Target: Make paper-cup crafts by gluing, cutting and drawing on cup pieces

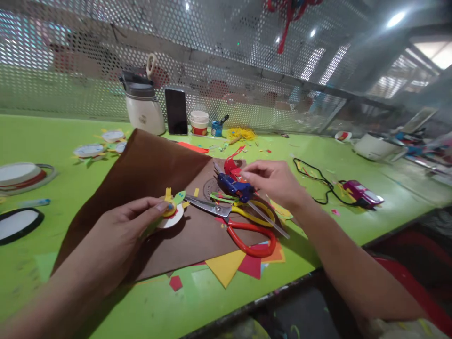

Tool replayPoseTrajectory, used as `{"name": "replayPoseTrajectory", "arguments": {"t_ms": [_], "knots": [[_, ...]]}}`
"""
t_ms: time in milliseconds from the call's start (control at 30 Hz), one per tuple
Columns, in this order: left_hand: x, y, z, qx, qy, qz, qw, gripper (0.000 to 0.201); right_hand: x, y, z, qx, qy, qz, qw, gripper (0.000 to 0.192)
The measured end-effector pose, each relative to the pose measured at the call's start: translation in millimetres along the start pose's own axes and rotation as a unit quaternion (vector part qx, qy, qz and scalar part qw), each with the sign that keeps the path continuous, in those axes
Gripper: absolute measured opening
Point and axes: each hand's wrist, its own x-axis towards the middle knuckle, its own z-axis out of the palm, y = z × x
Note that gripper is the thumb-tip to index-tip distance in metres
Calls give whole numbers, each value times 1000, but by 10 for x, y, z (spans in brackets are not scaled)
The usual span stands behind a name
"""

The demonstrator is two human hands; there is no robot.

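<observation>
Between thumb and fingers, my left hand (136,219) pinches a small paper turtle (173,219). It has a white disc, yellow feet and a green head with dark dots. My right hand (270,181) is closed in a pinch above a blue glue gun (235,186) with a clear glue stick through it. What those fingers hold, if anything, I cannot make out. Red paper or ribbon scraps (232,168) lie just beyond the fingertips. Scissors (247,223) with one yellow and one red handle rest open under the glue gun, blades toward the turtle.
Everything lies on a brown sheet (169,256) on the green table (120,306). Similar paper turtles (89,150) sit at the back left. A white jug (144,110), a phone (176,112) and cups (199,122) stand behind. A purple corded device (363,193) is right.
</observation>
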Motion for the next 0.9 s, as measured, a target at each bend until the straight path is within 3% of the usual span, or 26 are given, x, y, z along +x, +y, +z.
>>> {"name": "replayPoseTrajectory", "arguments": {"t_ms": [100, 167, 300, 400, 567, 900], "knots": [[11, -43, -14, -7, -8, -34, 999, 16, 112, -131, 203, -180, -136, -60, 972, 13], [9, -73, -20, -18, -4, -21, 1000, 17, 250, -203, 382, -325, -225, -133, 909, 19], [-7, -106, -6, -34, 25, 19, 999, 24, 562, -284, 699, -384, -320, -199, 843, 20], [-8, -108, 11, -54, 35, 20, 998, 25, 726, -309, 817, -413, -375, -230, 797, 19], [10, -138, 10, -94, 35, -2, 995, 20, 851, -289, 847, -440, -420, -247, 754, 16], [14, -98, 21, -127, 42, -15, 991, 18, 803, -254, 808, -441, -420, -322, 725, 21]]}}
